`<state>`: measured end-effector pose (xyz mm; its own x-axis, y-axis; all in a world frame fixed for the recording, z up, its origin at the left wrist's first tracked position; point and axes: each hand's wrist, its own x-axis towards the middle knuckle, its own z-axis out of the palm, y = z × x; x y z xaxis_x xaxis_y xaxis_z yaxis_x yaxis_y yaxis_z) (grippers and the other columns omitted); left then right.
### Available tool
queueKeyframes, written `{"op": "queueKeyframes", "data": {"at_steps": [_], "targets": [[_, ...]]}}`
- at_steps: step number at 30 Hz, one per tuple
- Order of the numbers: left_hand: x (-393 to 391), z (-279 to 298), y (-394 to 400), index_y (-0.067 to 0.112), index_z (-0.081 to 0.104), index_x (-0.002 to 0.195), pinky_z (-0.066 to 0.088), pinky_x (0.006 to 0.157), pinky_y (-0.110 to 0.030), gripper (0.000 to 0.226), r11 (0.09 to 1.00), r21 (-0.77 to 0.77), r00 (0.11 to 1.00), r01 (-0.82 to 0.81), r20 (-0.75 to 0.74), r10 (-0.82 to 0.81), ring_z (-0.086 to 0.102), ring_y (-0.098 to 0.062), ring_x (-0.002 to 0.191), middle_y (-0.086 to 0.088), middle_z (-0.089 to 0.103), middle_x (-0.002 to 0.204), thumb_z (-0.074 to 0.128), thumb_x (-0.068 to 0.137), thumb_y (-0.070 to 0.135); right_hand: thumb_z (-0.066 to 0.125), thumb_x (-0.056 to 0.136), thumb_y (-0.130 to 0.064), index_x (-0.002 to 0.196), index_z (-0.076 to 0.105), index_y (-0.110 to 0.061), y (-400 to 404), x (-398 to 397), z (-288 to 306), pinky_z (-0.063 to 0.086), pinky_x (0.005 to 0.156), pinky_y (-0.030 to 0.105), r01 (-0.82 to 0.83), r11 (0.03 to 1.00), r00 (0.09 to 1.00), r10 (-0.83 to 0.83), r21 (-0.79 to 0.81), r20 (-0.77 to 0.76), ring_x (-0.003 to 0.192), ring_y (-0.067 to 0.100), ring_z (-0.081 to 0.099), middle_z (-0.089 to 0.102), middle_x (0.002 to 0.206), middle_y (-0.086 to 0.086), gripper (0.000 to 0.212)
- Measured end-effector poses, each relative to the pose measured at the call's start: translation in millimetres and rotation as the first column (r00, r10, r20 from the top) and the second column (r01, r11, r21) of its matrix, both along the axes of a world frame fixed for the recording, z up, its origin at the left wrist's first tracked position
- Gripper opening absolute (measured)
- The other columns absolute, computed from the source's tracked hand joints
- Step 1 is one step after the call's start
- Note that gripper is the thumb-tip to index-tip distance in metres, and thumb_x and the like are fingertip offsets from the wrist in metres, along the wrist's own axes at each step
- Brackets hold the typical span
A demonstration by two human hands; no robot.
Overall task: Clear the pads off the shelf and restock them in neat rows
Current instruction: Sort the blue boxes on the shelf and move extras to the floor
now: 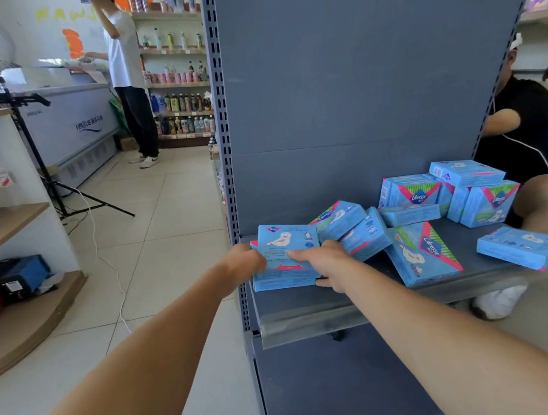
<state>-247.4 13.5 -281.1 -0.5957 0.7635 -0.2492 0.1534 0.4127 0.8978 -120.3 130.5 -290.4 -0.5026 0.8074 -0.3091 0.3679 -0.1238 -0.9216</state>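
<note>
Several light-blue pad packs lie jumbled on the grey metal shelf (312,309). At the shelf's left end sits a stack of pad packs (283,240), one pack tilted on top of a flat one. My left hand (242,257) grips the stack's left side. My right hand (324,263) holds its right side, fingers laid over the top pack and thumb at the front lower edge. A loose pack (423,254) lies flat mid-shelf. Another pack (521,247) overhangs the right front edge. A heap of packs (447,193) sits at the back right.
The grey back panel (353,77) rises behind the shelf. A person in black (525,128) crouches at the right, beside the heap. Another person (126,70) stands by a freezer far left. A tripod (42,160) and cable stand on the tiled floor at left.
</note>
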Motion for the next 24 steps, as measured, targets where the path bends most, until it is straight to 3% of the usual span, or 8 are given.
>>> {"op": "queueKeyframes", "data": {"at_steps": [2, 4, 6, 10, 13, 17, 19, 24], "targets": [[1.6, 4.4, -0.9, 0.002, 0.049, 0.108, 0.054, 0.079, -0.041, 0.036, 0.996, 0.063, 0.993, -0.067, 0.098, 0.061, 0.060, -0.033, 0.106, -0.017, 0.062, 0.109, 0.050, 0.073, -0.004, 0.081, 0.078, -0.024, 0.108, 0.052, -0.016, 1.2, 5.4, -0.7, 0.052, 0.091, 0.042, -0.020, 0.999, 0.997, 0.017, -0.033, -0.071, 0.103, 0.018, 0.060, 0.062, 0.113, -0.001, 0.043], [-1.5, 6.2, 0.3, 0.008, 0.044, 0.115, 0.052, 0.078, -0.040, 0.033, 0.985, 0.106, 0.983, -0.136, 0.141, 0.120, 0.058, -0.028, 0.102, -0.015, 0.060, 0.112, 0.045, 0.088, -0.010, 0.080, 0.079, -0.020, 0.108, 0.052, -0.015, 2.6, 11.1, -0.6, 0.053, 0.091, 0.040, -0.048, 0.997, 0.986, 0.038, -0.058, -0.163, 0.101, 0.015, 0.063, 0.065, 0.114, 0.000, 0.040], [-7.9, 4.3, 0.2, 0.006, 0.043, 0.127, 0.052, 0.081, -0.040, 0.042, 0.973, 0.148, 0.978, -0.177, 0.139, 0.157, 0.061, -0.027, 0.098, -0.016, 0.061, 0.119, 0.053, 0.089, -0.009, 0.077, 0.082, -0.016, 0.110, 0.050, -0.012, 4.2, 16.7, 1.2, 0.053, 0.093, 0.039, -0.063, 0.994, 0.959, 0.035, -0.091, -0.283, 0.100, 0.014, 0.065, 0.066, 0.116, 0.003, 0.039], [-8.5, 9.6, -2.1, 0.008, 0.041, 0.137, 0.058, 0.068, -0.038, 0.056, 0.959, 0.205, 0.974, -0.196, 0.155, 0.165, 0.067, -0.025, 0.087, -0.016, 0.063, 0.117, 0.060, 0.088, -0.009, 0.073, 0.085, -0.009, 0.118, 0.048, -0.007, 12.8, 37.8, 14.6, 0.055, 0.087, 0.038, -0.055, 0.995, 0.908, 0.015, -0.083, -0.419, 0.098, 0.019, 0.068, 0.068, 0.116, 0.009, 0.042], [2.9, 22.6, 0.9, 0.009, 0.046, 0.131, 0.057, 0.081, -0.049, 0.050, 0.955, 0.248, 0.985, -0.164, 0.087, 0.147, 0.067, -0.031, 0.097, -0.016, 0.063, 0.118, 0.062, 0.087, -0.008, 0.071, 0.087, -0.010, 0.116, 0.049, -0.008, 20.8, 68.3, 22.9, 0.052, 0.097, 0.044, -0.022, 0.998, 0.904, -0.004, -0.054, -0.427, 0.103, 0.022, 0.067, 0.068, 0.115, 0.010, 0.036], [38.3, 42.0, 13.5, 0.015, 0.050, 0.114, 0.055, 0.086, -0.052, 0.038, 0.954, 0.294, 0.999, -0.051, 0.023, 0.046, 0.067, -0.033, 0.101, -0.016, 0.065, 0.114, 0.062, 0.086, -0.009, 0.068, 0.089, -0.008, 0.122, 0.051, -0.008, 22.8, 125.2, 34.1, 0.054, 0.089, 0.037, 0.027, 0.999, 0.881, -0.038, -0.030, -0.472, 0.107, 0.020, 0.066, 0.067, 0.119, 0.007, 0.038], [66.4, 50.0, 22.0, 0.016, 0.051, 0.110, 0.054, 0.088, -0.052, 0.037, 0.949, 0.316, 1.000, 0.013, -0.009, -0.011, 0.066, -0.033, 0.102, -0.015, 0.066, 0.113, 0.062, 0.086, -0.010, 0.068, 0.089, -0.010, 0.121, 0.055, -0.011, 21.8, 161.4, 39.3, 0.053, 0.094, 0.039, 0.057, 0.998, 0.878, -0.051, -0.001, -0.476, 0.109, 0.020, 0.066, 0.067, 0.121, 0.006, 0.034], [143.1, 60.8, 45.6, 0.015, 0.052, 0.112, 0.054, 0.089, -0.054, 0.040, 0.920, 0.355, 0.984, 0.168, -0.003, -0.178, 0.066, -0.034, 0.102, -0.015, 0.067, 0.113, 0.064, 0.084, -0.010, 0.068, 0.088, -0.008, 0.120, 0.058, -0.011, 17.6, 259.5, 52.6, 0.051, 0.096, 0.041, 0.197, 0.980, 0.851, -0.166, 0.011, -0.499, 0.111, 0.024, 0.065, 0.068, 0.122, 0.009, 0.034]]}}
